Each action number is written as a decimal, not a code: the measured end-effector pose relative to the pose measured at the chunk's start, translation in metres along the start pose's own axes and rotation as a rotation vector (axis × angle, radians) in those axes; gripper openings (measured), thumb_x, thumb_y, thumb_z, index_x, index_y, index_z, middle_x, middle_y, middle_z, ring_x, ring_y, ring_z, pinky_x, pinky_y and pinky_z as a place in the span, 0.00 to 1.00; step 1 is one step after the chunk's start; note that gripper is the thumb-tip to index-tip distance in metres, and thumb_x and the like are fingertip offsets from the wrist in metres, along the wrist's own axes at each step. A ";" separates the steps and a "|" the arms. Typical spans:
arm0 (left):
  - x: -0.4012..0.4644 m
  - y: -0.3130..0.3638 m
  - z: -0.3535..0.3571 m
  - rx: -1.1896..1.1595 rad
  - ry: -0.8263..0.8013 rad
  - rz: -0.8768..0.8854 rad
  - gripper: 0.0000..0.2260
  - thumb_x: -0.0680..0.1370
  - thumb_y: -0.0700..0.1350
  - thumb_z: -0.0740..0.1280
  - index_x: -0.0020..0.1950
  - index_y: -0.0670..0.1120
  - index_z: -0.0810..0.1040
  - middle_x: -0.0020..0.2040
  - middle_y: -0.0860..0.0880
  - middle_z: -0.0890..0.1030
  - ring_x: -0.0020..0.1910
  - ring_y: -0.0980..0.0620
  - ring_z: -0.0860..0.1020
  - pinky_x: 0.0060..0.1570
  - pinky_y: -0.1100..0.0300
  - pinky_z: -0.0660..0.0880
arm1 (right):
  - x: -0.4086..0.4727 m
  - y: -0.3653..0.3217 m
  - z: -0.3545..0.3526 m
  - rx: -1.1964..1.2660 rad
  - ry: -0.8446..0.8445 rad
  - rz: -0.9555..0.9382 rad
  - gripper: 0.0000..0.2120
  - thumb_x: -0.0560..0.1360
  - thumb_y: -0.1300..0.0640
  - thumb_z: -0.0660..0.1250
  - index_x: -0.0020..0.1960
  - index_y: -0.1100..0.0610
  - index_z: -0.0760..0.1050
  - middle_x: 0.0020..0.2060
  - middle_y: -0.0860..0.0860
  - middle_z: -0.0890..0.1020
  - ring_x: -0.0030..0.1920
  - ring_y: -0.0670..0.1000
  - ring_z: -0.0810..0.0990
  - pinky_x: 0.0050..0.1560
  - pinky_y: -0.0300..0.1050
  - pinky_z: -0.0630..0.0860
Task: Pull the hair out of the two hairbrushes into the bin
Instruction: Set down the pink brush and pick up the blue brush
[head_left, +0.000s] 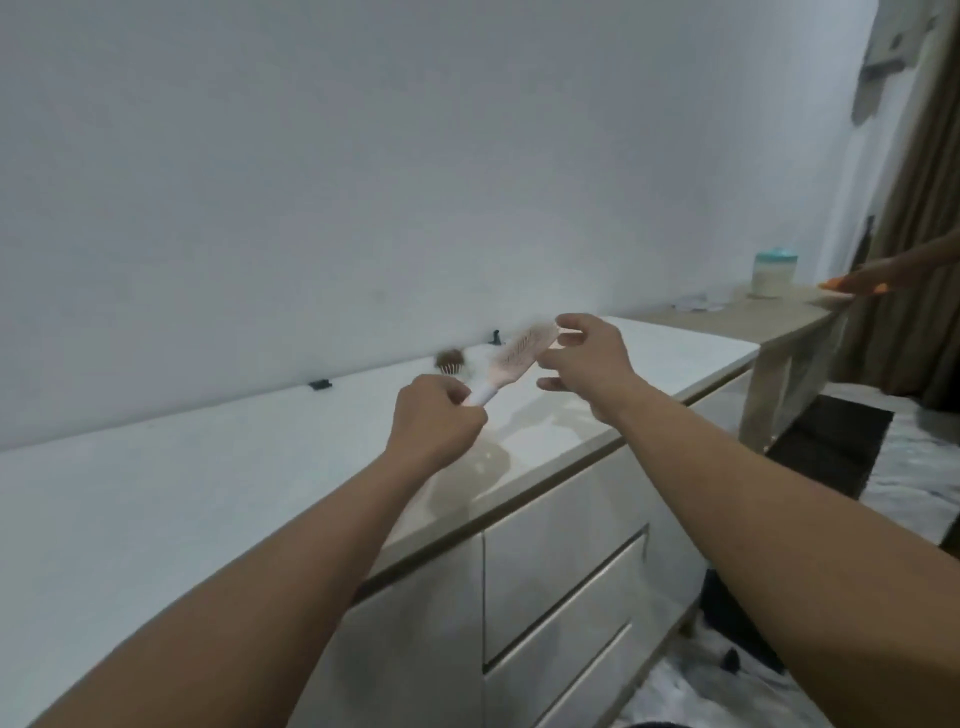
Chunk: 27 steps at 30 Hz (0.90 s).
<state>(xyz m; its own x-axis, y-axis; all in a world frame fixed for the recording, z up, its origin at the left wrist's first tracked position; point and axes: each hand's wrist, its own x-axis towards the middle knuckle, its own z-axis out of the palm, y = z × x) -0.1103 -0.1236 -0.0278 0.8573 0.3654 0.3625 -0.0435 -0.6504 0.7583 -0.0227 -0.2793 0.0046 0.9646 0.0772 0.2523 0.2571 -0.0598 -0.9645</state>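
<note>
Left hand (434, 415) grips pink hairbrush (514, 358); right hand (582, 364) touches its head.

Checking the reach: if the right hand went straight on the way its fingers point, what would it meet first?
The head of the pink hairbrush, held by its handle in the left hand; the right hand may already touch it, blur hides that.

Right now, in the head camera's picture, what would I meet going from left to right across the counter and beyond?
Small black clip → hairbrush with brown hair → pink hairbrush → right hand → teal-lidded jar → another person's hand.
</note>
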 end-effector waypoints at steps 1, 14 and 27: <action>0.006 -0.006 -0.006 -0.004 0.005 -0.016 0.05 0.70 0.39 0.69 0.42 0.42 0.85 0.41 0.43 0.84 0.36 0.48 0.78 0.33 0.59 0.71 | 0.004 -0.001 0.014 -0.023 -0.007 -0.011 0.29 0.71 0.69 0.70 0.69 0.58 0.69 0.59 0.55 0.72 0.50 0.55 0.79 0.44 0.48 0.83; 0.061 -0.088 -0.039 -0.022 0.161 -0.138 0.09 0.63 0.45 0.66 0.29 0.41 0.72 0.28 0.45 0.65 0.30 0.48 0.64 0.31 0.57 0.59 | 0.054 0.035 0.136 -0.489 -0.352 -0.215 0.26 0.73 0.69 0.58 0.71 0.59 0.67 0.69 0.53 0.73 0.71 0.50 0.70 0.71 0.46 0.67; 0.079 -0.124 -0.017 0.283 0.301 -0.319 0.20 0.75 0.58 0.65 0.45 0.39 0.80 0.45 0.41 0.84 0.46 0.41 0.82 0.34 0.56 0.65 | 0.073 0.073 0.147 -0.844 -0.335 -0.198 0.20 0.70 0.63 0.61 0.62 0.57 0.75 0.65 0.54 0.75 0.64 0.59 0.73 0.60 0.46 0.71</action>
<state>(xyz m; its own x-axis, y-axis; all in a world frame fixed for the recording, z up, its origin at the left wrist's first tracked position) -0.0454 -0.0027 -0.0839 0.6178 0.7232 0.3088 0.3717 -0.6146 0.6958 0.0581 -0.1319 -0.0589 0.8646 0.4392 0.2441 0.5004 -0.7086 -0.4974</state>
